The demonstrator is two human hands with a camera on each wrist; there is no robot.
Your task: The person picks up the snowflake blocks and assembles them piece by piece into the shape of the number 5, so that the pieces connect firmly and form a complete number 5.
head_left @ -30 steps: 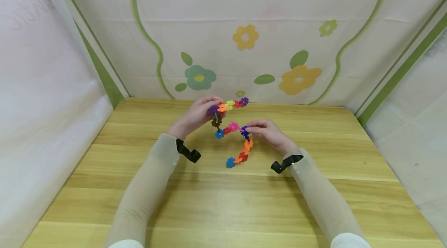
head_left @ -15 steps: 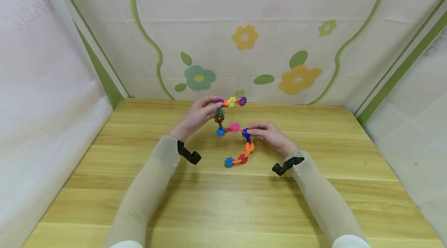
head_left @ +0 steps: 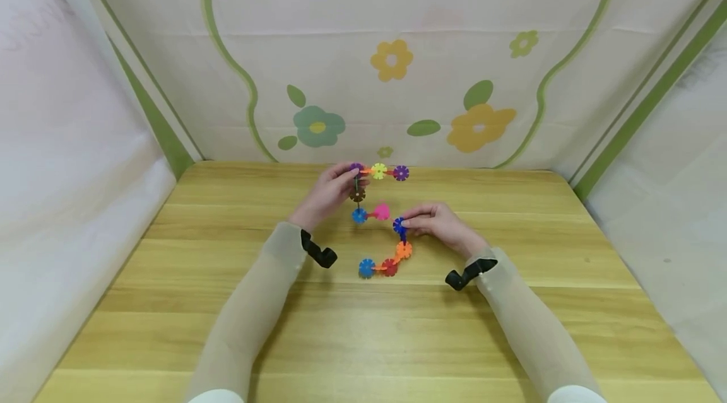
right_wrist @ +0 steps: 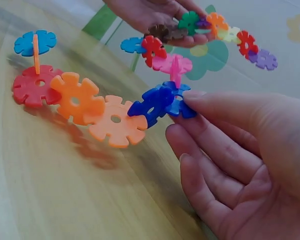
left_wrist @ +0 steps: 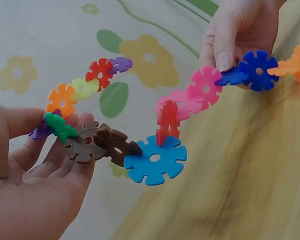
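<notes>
A chain of notched plastic snowflake discs [head_left: 358, 215], slotted into one another, forms a shape like a 5 in the head view. My left hand [head_left: 328, 196] pinches the purple disc [left_wrist: 40, 129] at its upper left corner, beside the green disc [left_wrist: 60, 127]. With thumb and fingertips, my right hand [head_left: 442, 226] pinches a dark blue disc [right_wrist: 180, 102] at the right bend. Between the hands run brown, light blue, red and pink discs. Below the right hand, orange and red discs [right_wrist: 37, 86] lead to a light blue end disc [right_wrist: 35, 43], held over the table.
Under the hands is a wood-grain table [head_left: 363, 340]. A pale cloth with printed flowers [head_left: 392, 60] rises behind its far edge, and white cloth walls [head_left: 74, 138] stand on both sides. Each wrist wears a black strap [head_left: 471, 274].
The top row has swung level and straightened, and the lower part has come down and toward me. Both hands keep their hold and have shifted slightly nearer.
</notes>
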